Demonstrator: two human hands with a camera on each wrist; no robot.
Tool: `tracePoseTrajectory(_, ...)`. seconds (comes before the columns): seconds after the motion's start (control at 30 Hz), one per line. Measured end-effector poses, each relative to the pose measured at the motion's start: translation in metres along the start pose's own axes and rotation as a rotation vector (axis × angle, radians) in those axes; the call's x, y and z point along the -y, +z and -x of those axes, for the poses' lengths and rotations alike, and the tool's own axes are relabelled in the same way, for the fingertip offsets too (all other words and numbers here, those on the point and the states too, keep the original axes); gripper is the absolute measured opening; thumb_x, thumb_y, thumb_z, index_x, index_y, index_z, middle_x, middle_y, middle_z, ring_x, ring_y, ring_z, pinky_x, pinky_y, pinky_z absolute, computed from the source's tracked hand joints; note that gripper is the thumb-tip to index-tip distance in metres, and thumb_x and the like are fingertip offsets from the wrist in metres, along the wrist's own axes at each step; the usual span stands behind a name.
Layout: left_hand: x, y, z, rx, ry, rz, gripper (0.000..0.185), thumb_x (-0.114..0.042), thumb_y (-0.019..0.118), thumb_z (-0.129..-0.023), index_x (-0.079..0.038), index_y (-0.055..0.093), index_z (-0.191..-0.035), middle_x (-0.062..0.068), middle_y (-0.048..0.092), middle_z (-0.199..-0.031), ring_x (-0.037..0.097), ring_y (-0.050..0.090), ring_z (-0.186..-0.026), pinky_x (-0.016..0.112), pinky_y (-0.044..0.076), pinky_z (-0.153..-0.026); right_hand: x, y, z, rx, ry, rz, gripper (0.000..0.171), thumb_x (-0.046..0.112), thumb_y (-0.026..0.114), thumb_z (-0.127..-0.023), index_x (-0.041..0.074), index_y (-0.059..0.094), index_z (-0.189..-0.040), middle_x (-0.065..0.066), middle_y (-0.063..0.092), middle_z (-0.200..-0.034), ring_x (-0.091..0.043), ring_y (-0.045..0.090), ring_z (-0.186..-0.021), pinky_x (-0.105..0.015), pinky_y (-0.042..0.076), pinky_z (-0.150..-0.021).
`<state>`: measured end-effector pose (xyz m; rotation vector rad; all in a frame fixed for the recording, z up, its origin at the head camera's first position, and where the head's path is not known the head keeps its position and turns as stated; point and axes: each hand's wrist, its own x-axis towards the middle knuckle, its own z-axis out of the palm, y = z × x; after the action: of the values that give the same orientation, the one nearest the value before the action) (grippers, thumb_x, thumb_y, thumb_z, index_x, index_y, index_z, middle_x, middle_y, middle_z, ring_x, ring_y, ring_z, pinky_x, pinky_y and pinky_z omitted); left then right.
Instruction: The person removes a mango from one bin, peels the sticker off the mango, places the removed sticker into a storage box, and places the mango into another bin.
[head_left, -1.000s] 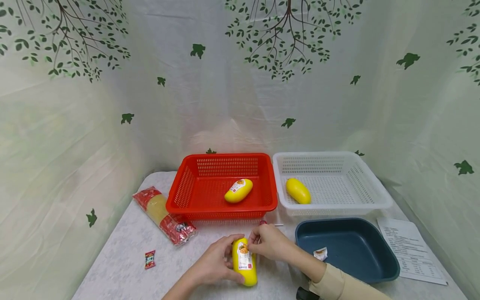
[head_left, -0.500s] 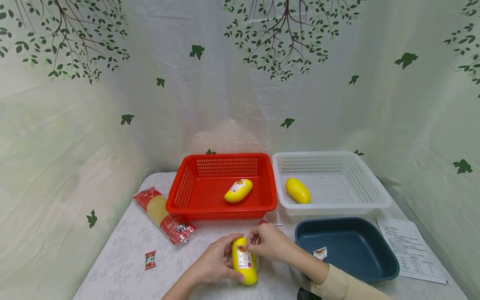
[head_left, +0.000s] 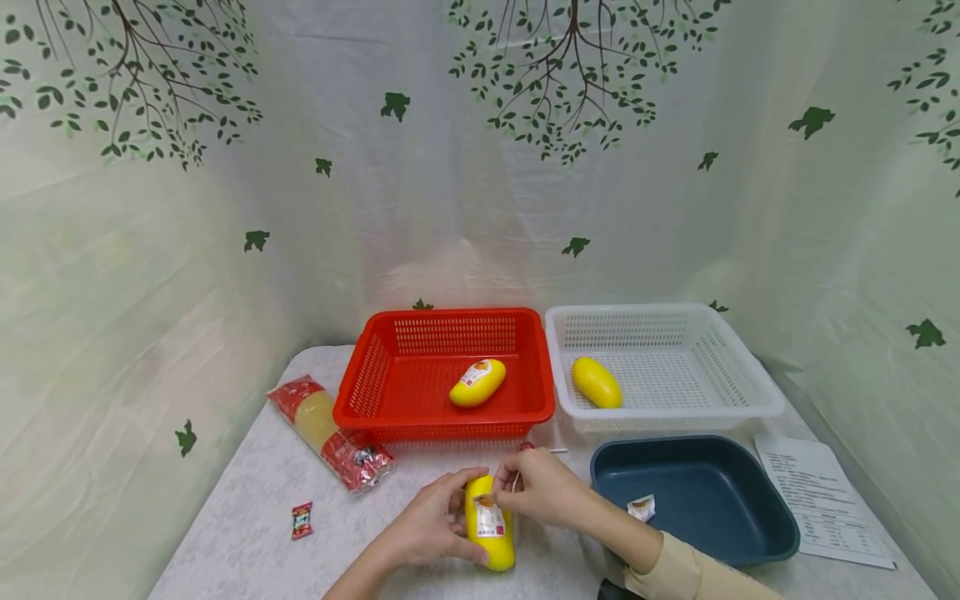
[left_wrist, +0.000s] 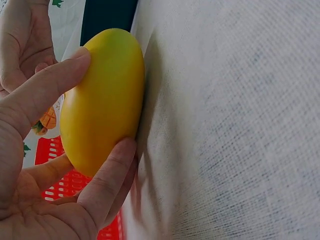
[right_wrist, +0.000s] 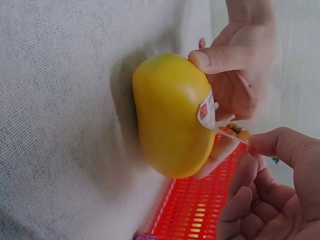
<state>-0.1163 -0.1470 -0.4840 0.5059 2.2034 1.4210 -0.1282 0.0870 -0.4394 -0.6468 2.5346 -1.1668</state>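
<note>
A yellow mango (head_left: pixel 498 555) stands on the table in front of the red basket, as the head view shows. My left hand (head_left: pixel 429 523) grips it from the left, thumb and fingers spread around its sides. On its face is a white printed label (head_left: pixel 491 522), partly lifted at the top. My right hand (head_left: pixel 547 490) pinches the raised end between thumb and forefinger. In the right wrist view the label (right_wrist: pixel 206 114) bends away from the mango toward those fingertips, its lower part still stuck down. From the left wrist the mango (left_wrist: pixel 105 100) shows its bare side.
The red basket (head_left: pixel 442 428) holds a labelled mango (head_left: pixel 477 383), the white basket (head_left: pixel 675 413) a plain mango (head_left: pixel 597 383). A crumpled label (head_left: pixel 641 507) lies in the dark blue tub (head_left: pixel 720 508). Around them are a red-ended packet (head_left: pixel 330 433), a small red sachet (head_left: pixel 301 521) and a printed sheet (head_left: pixel 821 500).
The label's top end has come further off the mango and folded over, pulled by the right fingers. Both hands have stayed nearly in place.
</note>
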Motion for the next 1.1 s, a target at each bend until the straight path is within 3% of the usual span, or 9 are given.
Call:
tracePoseTrajectory(0.57,0.0046,-0.0008,-0.0003,0.001,0.005,0.01,0.101,-0.016,0.1,-0.074,-0.009,0.047,-0.159,0.013,0.059,-0.15,0.025,0.065,-0.123,0.028,0.064,-0.094,0.0034,-0.0005,0.0054,0.002,-0.015,-0.002,0.011,0.02,0.082,-0.092,0.017,0.073,-0.086,0.009,0.059,-0.069,-0.005,0.052,-0.064,-0.016,0.043,-0.056)
tracePoseTrajectory(1.1,0.0056,-0.0031,-0.0006,0.0,0.013,0.008,0.1,-0.017,0.101,-0.074,-0.009,0.047,-0.159,0.009,0.065,-0.137,0.022,0.066,-0.115,0.027,0.064,-0.092,0.0013,0.0002,0.0081,-0.015,-0.072,0.012,0.011,0.021,0.08,-0.093,0.02,0.071,-0.087,0.012,0.061,-0.075,-0.002,0.052,-0.069,-0.016,0.045,-0.06)
